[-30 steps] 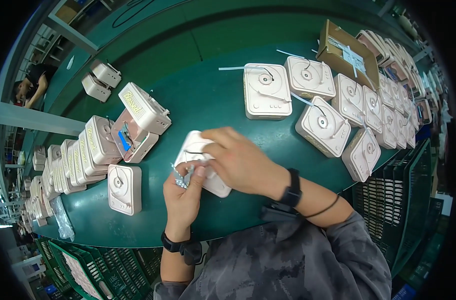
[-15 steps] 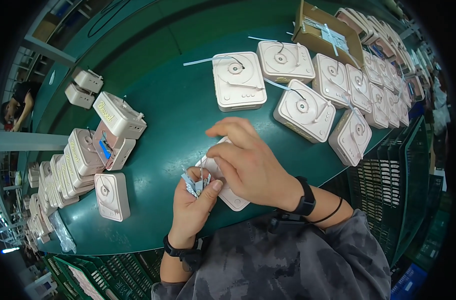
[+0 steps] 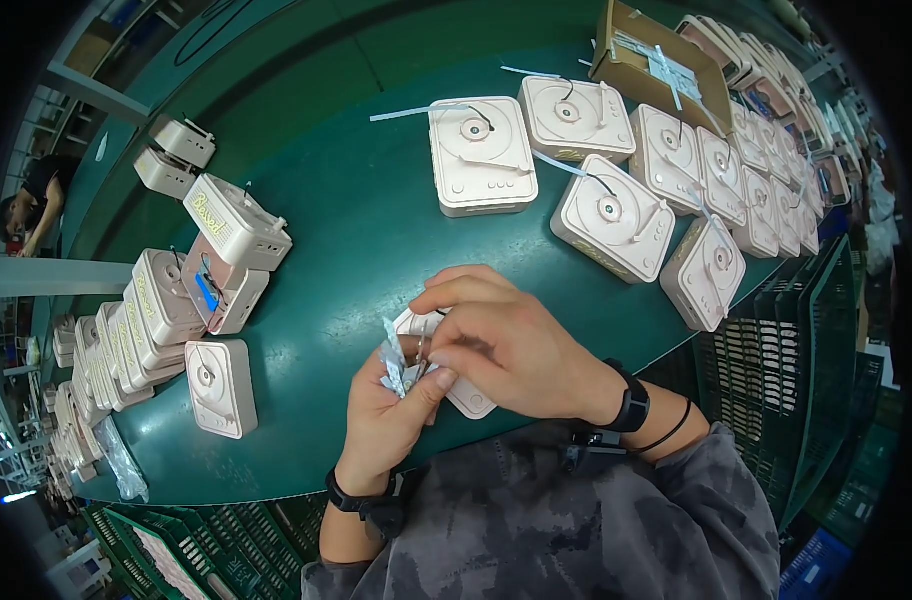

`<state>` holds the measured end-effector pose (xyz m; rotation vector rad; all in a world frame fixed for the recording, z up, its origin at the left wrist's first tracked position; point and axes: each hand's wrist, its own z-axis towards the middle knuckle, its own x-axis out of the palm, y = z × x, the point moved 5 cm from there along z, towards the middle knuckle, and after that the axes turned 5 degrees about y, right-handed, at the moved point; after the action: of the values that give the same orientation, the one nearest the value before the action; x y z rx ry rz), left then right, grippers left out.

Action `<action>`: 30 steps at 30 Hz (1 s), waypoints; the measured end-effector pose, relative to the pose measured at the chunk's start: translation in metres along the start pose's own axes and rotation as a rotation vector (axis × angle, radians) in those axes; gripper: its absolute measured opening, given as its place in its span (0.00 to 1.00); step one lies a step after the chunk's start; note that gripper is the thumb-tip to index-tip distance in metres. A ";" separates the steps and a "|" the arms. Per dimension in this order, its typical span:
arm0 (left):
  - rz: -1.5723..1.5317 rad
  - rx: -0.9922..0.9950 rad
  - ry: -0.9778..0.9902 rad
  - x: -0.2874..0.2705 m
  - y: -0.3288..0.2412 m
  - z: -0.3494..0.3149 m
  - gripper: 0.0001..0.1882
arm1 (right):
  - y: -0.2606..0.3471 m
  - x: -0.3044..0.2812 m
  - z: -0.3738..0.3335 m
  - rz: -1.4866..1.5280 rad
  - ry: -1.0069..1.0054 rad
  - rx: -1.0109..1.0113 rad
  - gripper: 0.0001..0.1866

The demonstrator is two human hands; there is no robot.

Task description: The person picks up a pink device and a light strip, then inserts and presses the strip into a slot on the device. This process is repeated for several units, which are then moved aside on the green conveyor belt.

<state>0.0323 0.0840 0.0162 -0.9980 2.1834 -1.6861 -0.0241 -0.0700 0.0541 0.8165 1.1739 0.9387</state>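
Held in my left hand (image 3: pixel 384 425) is a small bunch of pale blue-white strips (image 3: pixel 390 362), gripped between thumb and fingers. A thin metallic piece shows beside the strips; its kind is unclear. My right hand (image 3: pixel 536 355) is closed with bent fingers right next to them, and whatever its fingertips pinch is hidden. Both hands are over a cream record-player-shaped box (image 3: pixel 470 402), mostly covered by them. A bit of dark wire shows at its upper part, near the right fingers.
Several similar boxes (image 3: pixel 483 150) stand at the far right, some with pale blue strips on their wires. A cardboard box (image 3: pixel 616 70) of strips sits behind them. More units (image 3: pixel 238 225) are stacked at left, one opened. Green crates (image 3: pixel 766 370) stand below the table's right edge.
My right hand has come down and its fingers have drawn in toward the strips. My left hand stays near its place, with the strips turned more upright.
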 end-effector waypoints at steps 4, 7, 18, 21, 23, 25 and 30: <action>-0.203 0.021 0.003 -0.001 -0.002 -0.003 0.09 | 0.000 -0.006 -0.002 0.038 -0.101 0.024 0.03; -0.224 0.014 -0.142 -0.004 0.000 -0.001 0.11 | 0.001 -0.011 -0.005 0.092 -0.163 0.081 0.03; -0.542 -0.091 -0.207 -0.009 0.009 -0.006 0.13 | 0.033 0.005 -0.019 -0.142 -0.273 -0.274 0.07; -0.437 -0.061 -0.229 -0.012 0.007 -0.006 0.13 | 0.035 0.017 -0.024 -0.119 -0.141 -0.265 0.09; -0.352 -0.041 -0.231 -0.014 0.005 -0.005 0.13 | 0.034 0.019 -0.025 -0.108 -0.075 -0.258 0.10; -0.322 -0.013 -0.277 -0.016 0.004 -0.004 0.12 | 0.028 0.021 -0.026 -0.102 0.082 -0.232 0.10; -0.091 0.123 -0.395 -0.025 0.004 -0.002 0.08 | 0.004 -0.006 -0.003 -0.376 -0.154 -0.032 0.10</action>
<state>0.0481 0.1016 0.0073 -1.2847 1.7859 -1.4832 -0.0283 -0.0738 0.0598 0.6021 1.1255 0.5732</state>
